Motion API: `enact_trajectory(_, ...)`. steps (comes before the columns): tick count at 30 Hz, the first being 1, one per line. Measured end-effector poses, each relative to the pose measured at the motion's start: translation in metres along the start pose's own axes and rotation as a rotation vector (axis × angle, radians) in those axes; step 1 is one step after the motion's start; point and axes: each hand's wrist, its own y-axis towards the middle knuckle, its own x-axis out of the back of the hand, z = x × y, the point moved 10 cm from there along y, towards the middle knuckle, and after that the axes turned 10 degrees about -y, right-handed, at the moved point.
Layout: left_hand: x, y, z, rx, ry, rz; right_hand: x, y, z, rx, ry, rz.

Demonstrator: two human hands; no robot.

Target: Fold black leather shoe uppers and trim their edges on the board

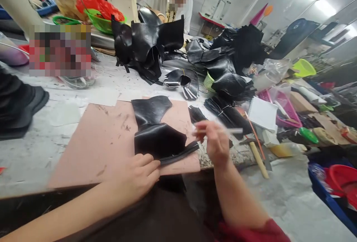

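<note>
Black leather piece lies on the right half of the pink board. Left hand, at the board's near edge, has its fingers on the leather's near edge; whether it pinches or only presses, I cannot tell. Right hand, by the board's right edge, grasps a slender tool, blurred, right of the leather.

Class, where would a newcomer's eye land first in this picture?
Probably on the glossy black piece lying on the pink board, with the left hand at its near edge. Next might come the blurred right hand, raised beside it with a thin stick-like tool, then the bright red plastic bag at the upper left.
</note>
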Motion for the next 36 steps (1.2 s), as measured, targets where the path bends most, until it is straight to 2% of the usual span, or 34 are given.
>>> enact_trajectory(2,-0.014,0.006,-0.009,-0.034,0.061,0.033,-0.018,-0.035,-0.004,-0.057,0.099,0.134)
enact_trajectory(4,-0.024,0.013,-0.015,-0.054,0.106,0.038,-0.029,-0.054,-0.012,-0.073,0.107,0.181)
enact_trajectory(7,-0.037,0.023,-0.022,-0.08,0.152,0.05,-0.035,-0.062,-0.024,-0.031,0.0,0.135)
enact_trajectory(11,-0.048,0.026,-0.023,-0.075,0.211,0.069,-0.044,-0.066,-0.023,0.126,-0.201,0.107)
enact_trajectory(16,-0.049,0.026,-0.025,-0.071,0.238,0.053,-0.049,-0.074,-0.018,0.241,-0.332,0.066)
enact_trajectory(26,-0.052,0.028,-0.026,-0.063,0.247,0.099,-0.049,-0.073,-0.014,0.262,-0.35,0.08)
enact_trajectory(36,-0.051,0.029,-0.027,-0.072,0.256,0.085,-0.052,-0.075,-0.013,0.286,-0.366,0.107)
